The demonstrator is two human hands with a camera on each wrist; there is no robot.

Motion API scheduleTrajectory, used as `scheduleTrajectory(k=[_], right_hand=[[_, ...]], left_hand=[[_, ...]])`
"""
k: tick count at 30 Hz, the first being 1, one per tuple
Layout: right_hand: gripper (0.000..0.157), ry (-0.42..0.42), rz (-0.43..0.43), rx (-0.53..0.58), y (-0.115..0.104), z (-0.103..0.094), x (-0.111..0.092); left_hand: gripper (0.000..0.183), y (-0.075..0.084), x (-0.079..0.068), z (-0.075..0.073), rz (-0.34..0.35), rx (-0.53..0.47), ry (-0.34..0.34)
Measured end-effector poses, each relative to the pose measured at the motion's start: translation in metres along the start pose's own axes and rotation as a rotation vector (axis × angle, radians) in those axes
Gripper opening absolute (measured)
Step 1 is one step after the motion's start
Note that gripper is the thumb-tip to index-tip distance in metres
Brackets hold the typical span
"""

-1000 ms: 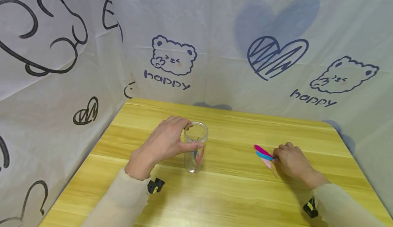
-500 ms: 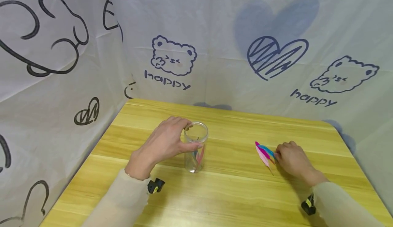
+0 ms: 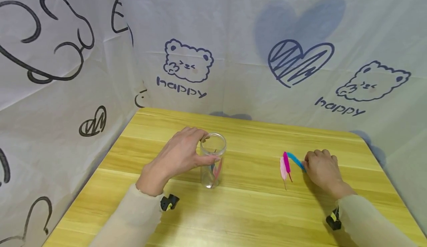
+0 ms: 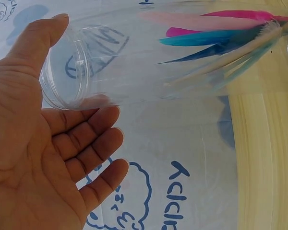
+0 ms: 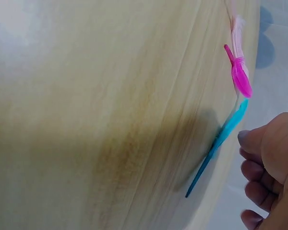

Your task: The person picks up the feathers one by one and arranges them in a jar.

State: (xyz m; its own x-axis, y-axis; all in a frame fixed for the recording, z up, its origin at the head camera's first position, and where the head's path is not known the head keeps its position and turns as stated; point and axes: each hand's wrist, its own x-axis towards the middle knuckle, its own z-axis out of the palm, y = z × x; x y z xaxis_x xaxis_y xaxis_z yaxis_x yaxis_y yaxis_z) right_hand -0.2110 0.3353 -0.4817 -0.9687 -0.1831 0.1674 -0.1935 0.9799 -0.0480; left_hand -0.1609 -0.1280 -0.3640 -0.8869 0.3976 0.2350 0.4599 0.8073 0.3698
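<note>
A tall clear cup (image 3: 213,165) stands on the table, with several coloured feathers (image 4: 221,40) inside. My left hand (image 3: 180,152) holds it near the rim between thumb and forefinger; the other fingers extend beside it in the left wrist view. At the right, a blue feather (image 3: 295,161) lies along the fingertips of my right hand (image 3: 321,171), whose fingers are curled. In the right wrist view, a small gap shows between thumb and blue feather (image 5: 221,136), so a pinch is unclear. A magenta feather (image 3: 286,161) and a pale pink feather (image 3: 282,169) lie to its left.
The wooden table (image 3: 240,217) has a rounded far right corner. White cloth walls (image 3: 240,91) with drawn bears and hearts rise behind it and at the left. Dark wrist cameras (image 3: 169,202) are strapped at both cuffs.
My right hand has shifted slightly right, and the blue feather has moved right with it, apart from the magenta and pink ones, which have turned more upright. The left hand and cup stay still.
</note>
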Motion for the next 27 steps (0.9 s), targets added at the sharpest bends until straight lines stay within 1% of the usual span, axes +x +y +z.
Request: scheduleTrajectory(k=[3, 7, 10, 15, 17, 22, 27], right_hand=[[0.021, 0.031, -0.002, -0.022, 0.001, -0.001, -0.003], [0.021, 0.105, -0.052, -0.073, 0.004, -0.001, -0.010], [0.021, 0.134, -0.078, -0.089, 0.006, -0.001, -0.016], [0.020, 0.118, -0.042, -0.055, 0.009, 0.000, -0.023], [0.020, 0.099, -0.036, -0.044, 0.009, 0.000, -0.024], [0.020, 0.085, -0.062, -0.045, 0.007, 0.003, -0.024], [0.018, 0.116, -0.087, -0.052, 0.004, 0.008, -0.022]], left_hand=[[0.067, 0.000, 0.001, 0.000, 0.001, -0.004, -0.003], [0.066, 0.000, 0.001, 0.001, 0.008, -0.001, 0.000], [0.066, 0.000, 0.002, 0.000, 0.010, 0.003, 0.004], [0.066, 0.000, 0.002, -0.001, 0.017, 0.000, 0.006], [0.066, 0.000, 0.002, -0.001, 0.015, -0.003, 0.007], [0.066, -0.001, 0.002, -0.001, 0.013, 0.001, 0.008], [0.066, -0.001, 0.001, -0.001, 0.017, 0.004, 0.006]])
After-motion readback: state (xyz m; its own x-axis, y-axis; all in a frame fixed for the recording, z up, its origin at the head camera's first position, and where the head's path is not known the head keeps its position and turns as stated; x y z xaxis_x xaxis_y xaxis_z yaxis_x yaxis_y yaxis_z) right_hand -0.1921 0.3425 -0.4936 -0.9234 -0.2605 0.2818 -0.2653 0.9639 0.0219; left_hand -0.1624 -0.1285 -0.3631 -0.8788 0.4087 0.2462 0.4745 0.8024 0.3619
